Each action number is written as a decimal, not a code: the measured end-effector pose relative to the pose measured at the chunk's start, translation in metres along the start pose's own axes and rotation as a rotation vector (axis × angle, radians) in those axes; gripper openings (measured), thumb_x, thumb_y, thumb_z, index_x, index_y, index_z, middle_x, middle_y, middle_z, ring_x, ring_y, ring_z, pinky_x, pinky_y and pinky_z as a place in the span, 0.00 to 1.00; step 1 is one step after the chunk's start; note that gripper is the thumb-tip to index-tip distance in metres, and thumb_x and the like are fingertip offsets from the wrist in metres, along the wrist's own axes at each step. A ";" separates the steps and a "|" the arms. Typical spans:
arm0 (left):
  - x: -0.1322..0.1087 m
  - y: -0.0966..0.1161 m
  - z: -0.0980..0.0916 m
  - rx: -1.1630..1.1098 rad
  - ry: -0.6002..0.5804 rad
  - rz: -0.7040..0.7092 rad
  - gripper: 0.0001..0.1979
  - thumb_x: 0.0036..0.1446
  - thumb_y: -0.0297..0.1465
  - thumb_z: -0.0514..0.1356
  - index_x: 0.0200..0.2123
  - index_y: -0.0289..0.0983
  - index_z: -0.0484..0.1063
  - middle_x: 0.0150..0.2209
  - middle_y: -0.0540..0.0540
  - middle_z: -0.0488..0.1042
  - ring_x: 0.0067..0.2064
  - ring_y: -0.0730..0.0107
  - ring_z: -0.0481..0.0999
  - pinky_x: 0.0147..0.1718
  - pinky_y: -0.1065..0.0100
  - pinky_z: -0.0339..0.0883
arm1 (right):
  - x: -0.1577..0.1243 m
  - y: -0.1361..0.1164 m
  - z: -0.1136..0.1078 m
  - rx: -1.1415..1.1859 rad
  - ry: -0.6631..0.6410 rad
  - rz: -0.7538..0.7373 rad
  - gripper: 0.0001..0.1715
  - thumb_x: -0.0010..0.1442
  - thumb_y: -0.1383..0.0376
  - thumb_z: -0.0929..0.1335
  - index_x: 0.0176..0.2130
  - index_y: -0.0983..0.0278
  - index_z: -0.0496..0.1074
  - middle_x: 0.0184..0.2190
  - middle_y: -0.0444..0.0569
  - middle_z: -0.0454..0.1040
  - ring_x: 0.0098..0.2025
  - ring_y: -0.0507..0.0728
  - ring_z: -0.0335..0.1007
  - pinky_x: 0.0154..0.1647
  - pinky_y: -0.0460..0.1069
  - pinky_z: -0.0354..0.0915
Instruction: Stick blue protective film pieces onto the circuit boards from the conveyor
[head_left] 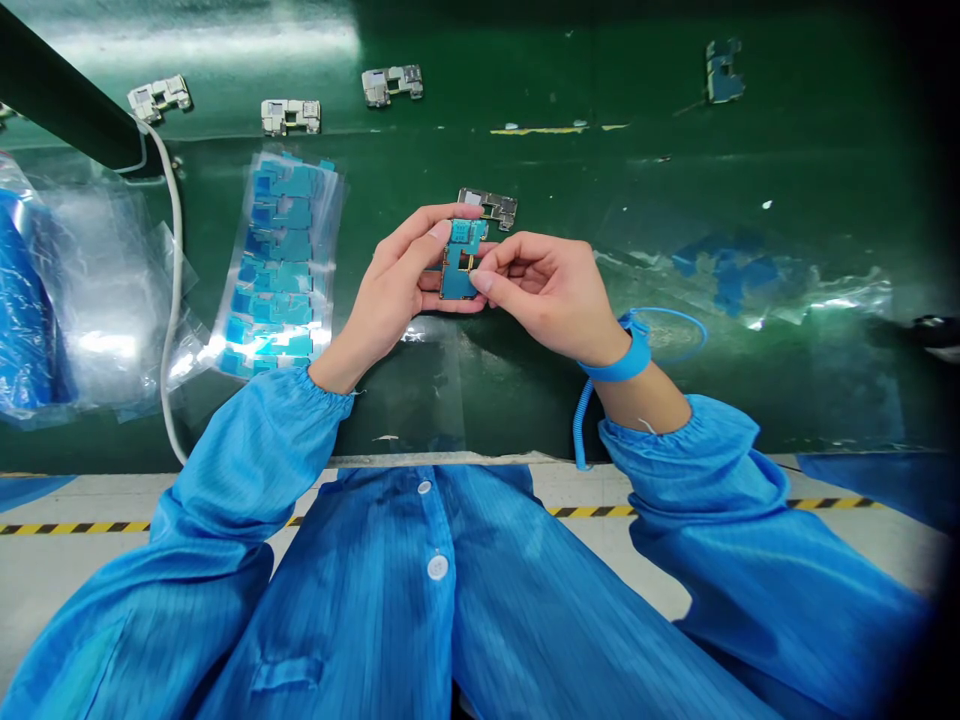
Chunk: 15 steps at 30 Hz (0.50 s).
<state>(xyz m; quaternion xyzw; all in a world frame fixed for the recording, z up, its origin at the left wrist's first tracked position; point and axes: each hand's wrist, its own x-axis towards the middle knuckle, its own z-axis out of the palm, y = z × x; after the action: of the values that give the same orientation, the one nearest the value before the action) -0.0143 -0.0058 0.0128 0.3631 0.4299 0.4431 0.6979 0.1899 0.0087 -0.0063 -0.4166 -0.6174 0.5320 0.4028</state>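
My left hand point(401, 265) grips a small phone circuit board point(455, 280) by its edges, thumb on the near side and fingers behind and below. Blue film covers much of the board's face, and a notch shows at its right side. At the board's lower right edge, my right hand point(536, 285) pinches with thumb and index finger; the fingertips hide exactly what lies between them. Just behind the held board, another circuit board point(501, 208) lies on the green mat. A clear sheet of blue film stickers point(281, 265) rests left of my left hand.
Several circuit boards lie farther back, including one point(291, 117) at the left and a blue-covered one point(724, 72) at the right. Plastic bags point(90, 290) and a white cable point(174, 290) are at left. A coiled blue cord point(582, 425) hangs from my right wrist strap point(626, 355).
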 end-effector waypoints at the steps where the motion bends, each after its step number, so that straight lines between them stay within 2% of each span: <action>1: 0.000 0.000 0.000 -0.006 -0.001 0.000 0.20 0.74 0.47 0.66 0.60 0.42 0.79 0.52 0.41 0.84 0.57 0.44 0.89 0.44 0.57 0.89 | 0.000 0.000 0.000 0.003 -0.001 0.002 0.27 0.60 0.42 0.83 0.34 0.60 0.79 0.35 0.50 0.80 0.51 0.64 0.84 0.48 0.57 0.86; 9: 0.002 -0.002 -0.002 -0.027 0.035 -0.023 0.21 0.72 0.46 0.68 0.60 0.41 0.79 0.57 0.38 0.82 0.59 0.39 0.88 0.45 0.54 0.89 | -0.001 0.001 -0.001 -0.002 0.004 0.005 0.23 0.62 0.48 0.84 0.34 0.60 0.79 0.35 0.49 0.79 0.48 0.63 0.84 0.45 0.56 0.86; 15: 0.001 -0.002 -0.002 0.009 0.005 -0.004 0.22 0.73 0.48 0.66 0.62 0.43 0.78 0.54 0.42 0.84 0.58 0.46 0.88 0.44 0.58 0.88 | 0.000 0.002 -0.001 -0.004 0.004 0.003 0.22 0.62 0.48 0.84 0.34 0.60 0.79 0.35 0.49 0.79 0.53 0.65 0.84 0.45 0.56 0.86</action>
<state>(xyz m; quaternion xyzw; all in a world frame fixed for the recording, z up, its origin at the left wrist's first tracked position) -0.0156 -0.0053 0.0097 0.3644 0.4343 0.4407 0.6960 0.1907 0.0086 -0.0078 -0.4192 -0.6172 0.5306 0.4023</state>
